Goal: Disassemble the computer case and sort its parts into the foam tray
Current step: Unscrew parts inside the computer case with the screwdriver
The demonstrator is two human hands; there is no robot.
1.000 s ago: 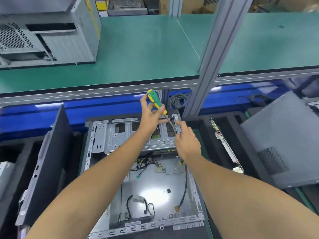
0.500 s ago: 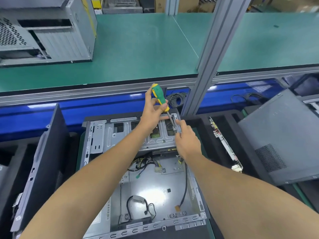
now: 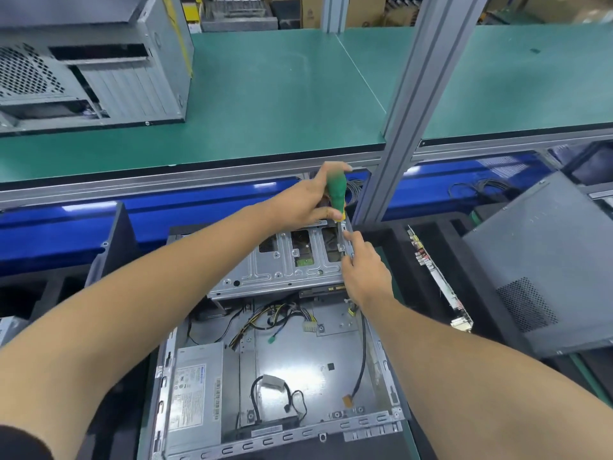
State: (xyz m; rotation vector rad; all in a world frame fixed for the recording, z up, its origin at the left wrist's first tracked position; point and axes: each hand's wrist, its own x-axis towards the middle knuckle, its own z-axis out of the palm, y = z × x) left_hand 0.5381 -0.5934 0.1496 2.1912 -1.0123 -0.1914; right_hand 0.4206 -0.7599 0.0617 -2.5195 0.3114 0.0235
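Over the far right corner of the open grey metal computer case (image 3: pixel 278 366), a green-and-yellow-handled screwdriver (image 3: pixel 336 197) is gripped upright by the left hand (image 3: pixel 310 202), while the case's silver drive cage (image 3: pixel 285 263) is pinched at its right edge by the right hand (image 3: pixel 366 273).

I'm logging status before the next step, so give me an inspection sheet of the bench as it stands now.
Surface: green bench top behind; black foam tray under the work.
Job's things: open computer case lying flat, power supply still inside, drive cage at its far end.
Clutter: grey side panel and circuit board at right; second case on the bench.
Grippers: left hand grips a green screwdriver, tip at the cage; right hand steadies the cage edge.
Cables: loose wire bundle inside the case; coil behind.
Surroundings: aluminium post, blue rail.
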